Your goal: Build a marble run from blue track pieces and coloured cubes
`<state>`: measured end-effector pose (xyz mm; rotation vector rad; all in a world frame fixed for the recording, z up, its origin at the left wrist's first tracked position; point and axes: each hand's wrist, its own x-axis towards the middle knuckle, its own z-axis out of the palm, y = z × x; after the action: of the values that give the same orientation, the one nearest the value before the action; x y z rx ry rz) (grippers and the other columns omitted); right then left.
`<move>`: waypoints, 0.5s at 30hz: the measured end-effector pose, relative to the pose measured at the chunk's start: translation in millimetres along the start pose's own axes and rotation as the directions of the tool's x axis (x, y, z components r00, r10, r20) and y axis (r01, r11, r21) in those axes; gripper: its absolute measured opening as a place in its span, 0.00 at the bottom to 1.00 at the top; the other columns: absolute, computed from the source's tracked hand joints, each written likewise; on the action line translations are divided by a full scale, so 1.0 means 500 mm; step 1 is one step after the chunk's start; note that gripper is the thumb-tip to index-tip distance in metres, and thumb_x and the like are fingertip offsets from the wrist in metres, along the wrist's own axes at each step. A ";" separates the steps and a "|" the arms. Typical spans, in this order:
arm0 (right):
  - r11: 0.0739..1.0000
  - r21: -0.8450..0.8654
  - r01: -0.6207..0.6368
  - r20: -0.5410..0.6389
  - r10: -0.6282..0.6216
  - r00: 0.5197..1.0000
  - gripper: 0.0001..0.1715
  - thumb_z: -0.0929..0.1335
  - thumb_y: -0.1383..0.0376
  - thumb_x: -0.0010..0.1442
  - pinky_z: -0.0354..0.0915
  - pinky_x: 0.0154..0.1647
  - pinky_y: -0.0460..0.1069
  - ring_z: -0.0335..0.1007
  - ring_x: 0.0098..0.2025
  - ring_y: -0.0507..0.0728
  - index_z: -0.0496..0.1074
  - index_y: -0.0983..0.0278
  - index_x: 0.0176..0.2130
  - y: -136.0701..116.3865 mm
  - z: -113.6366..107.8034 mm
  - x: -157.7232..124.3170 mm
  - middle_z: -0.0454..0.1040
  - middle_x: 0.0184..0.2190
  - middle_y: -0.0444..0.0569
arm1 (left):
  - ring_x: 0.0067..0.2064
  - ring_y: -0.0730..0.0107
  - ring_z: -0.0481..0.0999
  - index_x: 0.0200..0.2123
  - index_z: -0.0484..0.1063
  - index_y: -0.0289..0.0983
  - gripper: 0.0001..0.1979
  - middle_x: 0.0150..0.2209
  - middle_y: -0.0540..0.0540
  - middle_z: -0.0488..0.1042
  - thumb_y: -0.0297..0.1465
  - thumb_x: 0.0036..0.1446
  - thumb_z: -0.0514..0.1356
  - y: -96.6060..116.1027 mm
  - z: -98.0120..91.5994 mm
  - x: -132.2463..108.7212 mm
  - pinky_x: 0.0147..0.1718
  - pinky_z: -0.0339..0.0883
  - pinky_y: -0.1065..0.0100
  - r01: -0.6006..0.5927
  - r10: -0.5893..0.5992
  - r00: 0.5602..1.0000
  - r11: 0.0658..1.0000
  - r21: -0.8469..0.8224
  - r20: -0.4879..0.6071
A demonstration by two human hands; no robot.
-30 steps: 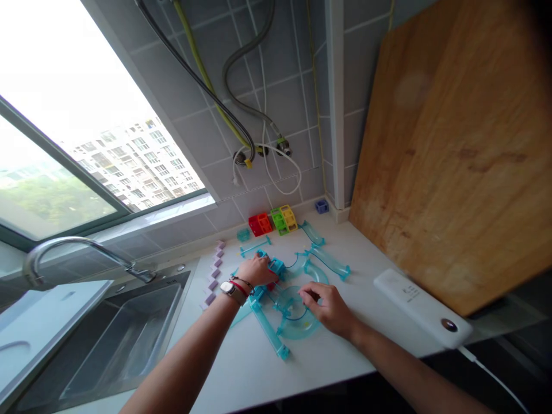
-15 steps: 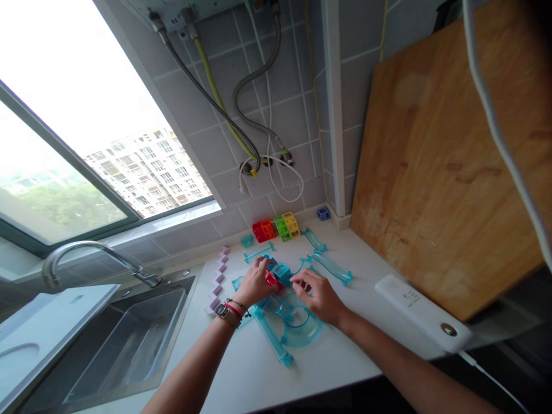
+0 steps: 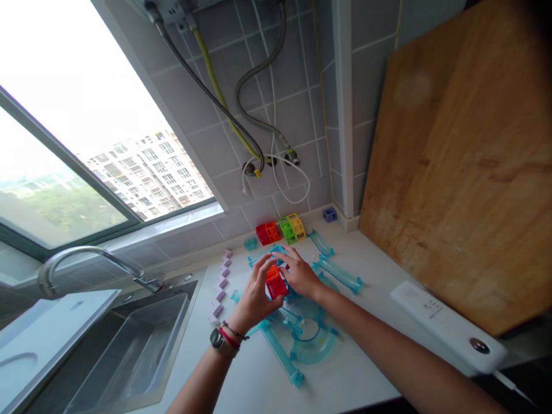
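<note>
Over a white counter (image 3: 371, 368), my left hand (image 3: 254, 296) and my right hand (image 3: 299, 273) hold a small red block (image 3: 275, 282) between their fingertips, lifted just above translucent blue marble-run track pieces. A curved blue track (image 3: 313, 344) and a straight blue rail (image 3: 280, 353) lie below and in front of the hands. A watch and red band sit on my left wrist. Further back stand a red block pair (image 3: 268, 232) and a green and yellow block pair (image 3: 291, 228) against the tiled wall.
A row of lilac pieces (image 3: 221, 283) runs along the sink's edge. The steel sink (image 3: 107, 351) and tap (image 3: 86, 260) lie at left. A white power strip (image 3: 446, 325) and a big wooden board (image 3: 461, 167) are at right. A small blue cube (image 3: 330, 214) sits in the corner.
My right hand moved from the curved track up to the left hand. The red block has come up off the blue pieces and is now held between both hands.
</note>
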<state>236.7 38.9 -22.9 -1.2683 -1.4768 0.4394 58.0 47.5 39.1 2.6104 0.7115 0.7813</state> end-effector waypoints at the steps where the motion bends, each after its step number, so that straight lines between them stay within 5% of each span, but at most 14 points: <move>1: 1.000 0.008 0.009 0.004 -0.009 1.000 0.22 0.67 0.68 0.64 0.71 0.54 0.54 0.76 0.44 0.55 0.73 0.53 0.57 0.009 -0.002 0.000 0.65 0.62 0.52 | 0.69 0.48 0.59 0.68 0.53 0.43 0.43 0.69 0.33 0.54 0.23 0.51 0.66 0.005 -0.005 0.000 0.64 0.62 0.46 -0.028 0.028 1.000 1.000 -0.001 0.001; 4: 1.000 0.008 -0.002 -0.094 0.003 0.996 0.12 0.68 0.61 0.66 0.71 0.51 0.54 0.75 0.49 0.59 0.76 0.60 0.48 0.040 -0.013 0.003 0.70 0.58 0.55 | 0.66 0.49 0.63 0.67 0.55 0.45 0.41 0.65 0.35 0.59 0.22 0.52 0.66 0.020 -0.019 0.002 0.61 0.65 0.47 -0.115 0.116 0.993 0.993 0.013 -0.022; 7: 0.998 -0.027 -0.048 -0.223 0.040 0.974 0.11 0.68 0.59 0.66 0.71 0.50 0.54 0.73 0.50 0.62 0.76 0.62 0.43 0.069 -0.028 0.009 0.74 0.48 0.55 | 0.64 0.50 0.65 0.65 0.58 0.46 0.40 0.63 0.36 0.62 0.23 0.52 0.67 0.031 -0.029 0.004 0.56 0.70 0.48 -0.131 0.125 0.980 0.991 -0.026 -0.156; 11: 0.997 -0.043 -0.061 -0.249 0.049 0.967 0.10 0.69 0.59 0.64 0.72 0.48 0.54 0.74 0.46 0.60 0.76 0.63 0.40 0.075 -0.038 0.005 0.72 0.49 0.56 | 0.64 0.48 0.66 0.63 0.59 0.47 0.42 0.64 0.37 0.61 0.28 0.47 0.72 0.040 -0.032 0.011 0.47 0.77 0.54 -0.031 -0.110 0.893 0.952 -0.304 -0.437; 15: 0.994 -0.105 0.010 -0.154 -0.027 0.988 0.10 0.68 0.63 0.64 0.71 0.53 0.54 0.72 0.53 0.60 0.78 0.60 0.44 0.053 -0.031 -0.010 0.71 0.54 0.54 | 0.61 0.51 0.70 0.58 0.64 0.45 0.37 0.62 0.38 0.65 0.30 0.46 0.73 0.051 -0.048 0.011 0.50 0.74 0.55 0.000 -0.342 0.765 0.847 -0.531 -0.545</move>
<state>261.4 38.7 -41.5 -1.3389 -1.3929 0.2475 57.2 33.4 71.3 1.7545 0.7702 1.5651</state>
